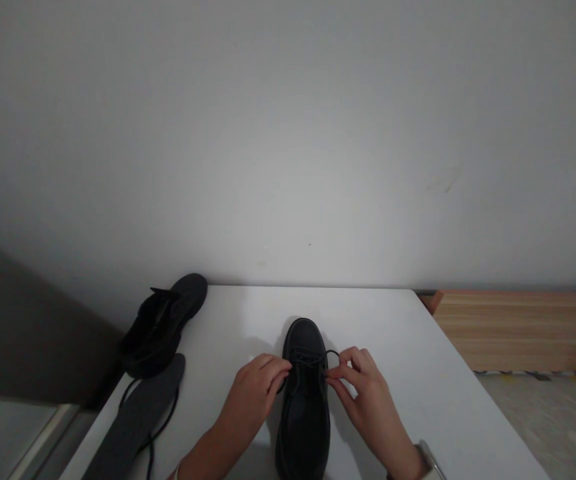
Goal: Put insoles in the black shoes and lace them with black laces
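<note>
Black shoe (306, 413) sits upright on the white surface (378, 327), toe toward the wall (288, 147); dark lace (309, 361) crosses its front, one strand arching off the right side. Right hand (365, 390): fingers pinched at that edge, we read them as gripping the lace. Left hand (254, 388): fingers bunched against the opposite edge, and we can't tell if any lace is caught there. Main risk, we'd say: the thin strand slips from the right pinch, since little of it seems held. Next, dark lace on a dark shoe makes grabbing the wrong strand easy, and uneven pulling could leave the sides mismatched. We'd also flag the shoe twisting or skidding if one hand tugs harder, as we see nothing else bracing it. Farther left, a loose cord (150, 445) by the flat insole-shaped piece (135, 420) could snag a sleeve; the second shoe (155, 340) lies near the surface's left edge, so a knock might send it over.
</note>
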The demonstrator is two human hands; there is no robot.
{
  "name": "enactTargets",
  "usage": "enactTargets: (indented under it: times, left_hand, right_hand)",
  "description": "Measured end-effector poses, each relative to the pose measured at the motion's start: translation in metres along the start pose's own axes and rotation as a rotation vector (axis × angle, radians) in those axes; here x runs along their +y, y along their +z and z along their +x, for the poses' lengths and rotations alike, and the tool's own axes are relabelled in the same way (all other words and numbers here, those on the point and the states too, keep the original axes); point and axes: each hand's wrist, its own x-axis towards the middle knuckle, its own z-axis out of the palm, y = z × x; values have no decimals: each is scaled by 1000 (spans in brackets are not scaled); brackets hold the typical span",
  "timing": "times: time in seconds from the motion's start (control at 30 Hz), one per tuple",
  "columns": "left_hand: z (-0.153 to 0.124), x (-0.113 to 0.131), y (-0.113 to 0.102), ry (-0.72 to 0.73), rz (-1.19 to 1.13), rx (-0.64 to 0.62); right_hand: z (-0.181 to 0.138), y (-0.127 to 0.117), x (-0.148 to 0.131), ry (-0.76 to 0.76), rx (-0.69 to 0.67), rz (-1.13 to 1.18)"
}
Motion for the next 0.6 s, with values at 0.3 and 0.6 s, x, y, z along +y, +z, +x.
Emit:
enactTargets:
  times: [0.3, 0.6]
  left_hand:
    - [0, 29, -11, -140, -59, -138]
    - [6, 43, -2, -145, 98, -218]
  right_hand:
    - [-9, 7, -3, 46, -105, 189]
    - [-12, -2, -39, 47, -194, -30]
